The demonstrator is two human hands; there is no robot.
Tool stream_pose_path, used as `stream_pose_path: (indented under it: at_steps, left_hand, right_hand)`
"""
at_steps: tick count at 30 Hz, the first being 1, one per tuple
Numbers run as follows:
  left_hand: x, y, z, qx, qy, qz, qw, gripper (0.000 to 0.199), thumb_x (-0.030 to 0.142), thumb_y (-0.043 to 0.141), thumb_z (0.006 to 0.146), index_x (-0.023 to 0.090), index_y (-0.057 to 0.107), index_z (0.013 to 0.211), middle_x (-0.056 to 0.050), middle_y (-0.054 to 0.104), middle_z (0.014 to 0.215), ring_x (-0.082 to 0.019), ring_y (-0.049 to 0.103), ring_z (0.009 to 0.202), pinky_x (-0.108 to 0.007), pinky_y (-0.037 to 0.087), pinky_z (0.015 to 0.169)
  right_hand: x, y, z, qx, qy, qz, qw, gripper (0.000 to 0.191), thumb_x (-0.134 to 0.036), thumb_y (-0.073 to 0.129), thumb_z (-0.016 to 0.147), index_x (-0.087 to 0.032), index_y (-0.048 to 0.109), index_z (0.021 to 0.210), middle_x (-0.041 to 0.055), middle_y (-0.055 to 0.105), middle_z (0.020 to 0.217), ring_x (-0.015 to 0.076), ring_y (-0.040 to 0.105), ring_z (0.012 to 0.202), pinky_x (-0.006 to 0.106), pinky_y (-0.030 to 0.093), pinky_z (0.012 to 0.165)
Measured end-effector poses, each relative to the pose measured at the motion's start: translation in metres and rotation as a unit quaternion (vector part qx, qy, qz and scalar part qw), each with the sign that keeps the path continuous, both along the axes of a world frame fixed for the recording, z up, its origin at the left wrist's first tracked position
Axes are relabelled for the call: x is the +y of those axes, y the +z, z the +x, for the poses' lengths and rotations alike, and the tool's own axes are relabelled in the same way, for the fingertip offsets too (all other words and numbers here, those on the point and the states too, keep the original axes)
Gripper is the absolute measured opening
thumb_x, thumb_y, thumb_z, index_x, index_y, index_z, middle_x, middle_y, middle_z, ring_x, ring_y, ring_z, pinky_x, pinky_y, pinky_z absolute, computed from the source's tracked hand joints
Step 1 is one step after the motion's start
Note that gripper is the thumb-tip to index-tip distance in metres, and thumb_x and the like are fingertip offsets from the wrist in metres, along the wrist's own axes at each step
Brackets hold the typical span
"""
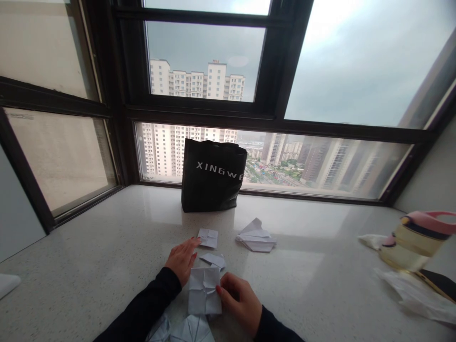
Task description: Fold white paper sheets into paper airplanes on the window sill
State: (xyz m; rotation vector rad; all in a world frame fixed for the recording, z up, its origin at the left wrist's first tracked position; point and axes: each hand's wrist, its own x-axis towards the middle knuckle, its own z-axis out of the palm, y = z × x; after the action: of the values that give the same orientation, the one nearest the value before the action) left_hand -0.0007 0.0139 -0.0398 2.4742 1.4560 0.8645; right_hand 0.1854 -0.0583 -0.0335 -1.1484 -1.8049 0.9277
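Note:
My right hand (242,299) pinches the right edge of a creased white folded paper square (204,290), thumb on top. My left hand (182,259) reaches forward with fingers stretched out, its fingertips at the left edge of a smaller folded paper square (208,238). Between the two squares lies another folded paper piece (213,260), partly covered by the larger square. Close to me are more folded papers (192,330), cut off by the bottom of the view. A folded paper shape with a pointed top (255,236) rests farther right on the counter.
A black bag (213,178) stands on the speckled white counter (117,247) by the window. At the right are a bottle with a pink lid (415,242), a dark phone (440,284) and crumpled white wrapping (413,294). A white object (9,284) sits at the left edge.

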Motion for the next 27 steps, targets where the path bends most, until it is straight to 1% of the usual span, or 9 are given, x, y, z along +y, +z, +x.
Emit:
stream_pose_path:
  at_steps: [4,7,10,13,16,18,20,23,27]
  left_hand:
    - [0.011,0.008,0.011,0.039,0.007,-0.033,0.999,0.035,0.009,0.037,0.074,0.026,0.053,0.1,-0.001,0.053,0.114,-0.021,0.04,0.11,-0.039,0.028,0.09]
    - [0.024,0.012,0.019,0.057,0.014,-0.066,0.996,0.027,0.012,0.04,0.077,0.027,0.056,0.094,-0.001,0.057,0.107,-0.02,0.046,0.103,-0.037,0.032,0.086]
    - [0.04,0.014,0.025,0.059,0.029,-0.1,0.993,0.018,0.021,0.045,0.08,0.02,0.054,0.095,-0.003,0.057,0.101,-0.018,0.052,0.091,-0.037,0.039,0.079]
    - [0.055,0.017,0.029,0.037,0.07,-0.128,0.989,0.025,0.026,0.046,0.08,0.015,0.048,0.102,-0.006,0.052,0.103,-0.018,0.053,0.087,-0.038,0.044,0.073]
    - [0.066,0.016,0.032,0.003,0.128,-0.16,0.979,0.027,0.026,0.046,0.08,0.015,0.046,0.105,-0.006,0.05,0.106,-0.018,0.053,0.088,-0.038,0.044,0.072]
    - [0.07,0.015,0.032,-0.023,0.143,-0.197,0.97,0.027,0.026,0.046,0.08,0.015,0.046,0.105,-0.006,0.05,0.105,-0.018,0.053,0.087,-0.038,0.044,0.072]
    - [0.073,0.014,0.033,-0.052,0.136,-0.24,0.96,0.026,0.026,0.046,0.08,0.016,0.046,0.104,-0.006,0.051,0.104,-0.018,0.053,0.086,-0.037,0.045,0.071]
    - [0.07,0.015,0.034,-0.106,0.104,-0.285,0.947,0.026,0.026,0.047,0.08,0.015,0.047,0.104,-0.005,0.051,0.104,-0.018,0.053,0.086,-0.037,0.045,0.071]
    - [0.047,0.023,0.03,-0.212,0.062,-0.294,0.93,0.024,0.025,0.047,0.08,0.014,0.049,0.1,-0.005,0.054,0.1,-0.017,0.055,0.083,-0.036,0.046,0.07]
  right_hand:
    - [0.001,-0.002,0.0,-0.006,-0.015,0.01,1.0,0.024,-0.037,0.045,0.074,-0.018,0.043,0.059,-0.0056,0.038,0.051,0.0084,0.035,0.046,0.019,0.028,0.044]
    - [0.002,-0.003,0.0,0.001,-0.02,0.005,1.0,0.023,-0.037,0.045,0.073,-0.018,0.043,0.06,-0.0057,0.039,0.05,0.0084,0.036,0.046,0.02,0.03,0.045]
    - [0.002,-0.002,-0.001,0.01,-0.024,-0.002,1.0,0.024,-0.037,0.045,0.073,-0.018,0.044,0.06,-0.0058,0.039,0.049,0.0086,0.038,0.045,0.02,0.031,0.044]
    - [0.002,0.0,-0.001,0.021,-0.03,-0.005,0.999,0.024,-0.038,0.045,0.073,-0.018,0.044,0.06,-0.0056,0.04,0.048,0.0088,0.039,0.044,0.019,0.032,0.044]
    - [0.002,0.0,-0.001,0.034,-0.029,-0.009,0.999,0.025,-0.039,0.045,0.073,-0.018,0.043,0.06,-0.006,0.04,0.047,0.0086,0.04,0.043,0.019,0.032,0.043]
    - [0.003,0.0,0.0,0.039,-0.027,-0.011,0.999,0.027,-0.041,0.045,0.073,-0.018,0.042,0.059,-0.0065,0.04,0.046,0.0083,0.041,0.041,0.019,0.033,0.042]
    - [0.003,0.001,-0.001,0.046,-0.026,-0.01,0.999,0.028,-0.042,0.045,0.073,-0.018,0.042,0.059,-0.0067,0.04,0.046,0.0081,0.041,0.041,0.019,0.033,0.041]
    - [0.002,0.004,-0.001,0.067,-0.023,-0.012,0.997,0.028,-0.043,0.044,0.074,-0.019,0.041,0.06,-0.0064,0.041,0.047,0.0085,0.043,0.041,0.019,0.034,0.041]
    - [0.0,0.01,-0.001,0.082,-0.021,0.009,0.996,0.029,-0.044,0.041,0.076,-0.018,0.042,0.063,-0.006,0.043,0.046,0.0088,0.045,0.041,0.019,0.034,0.04]
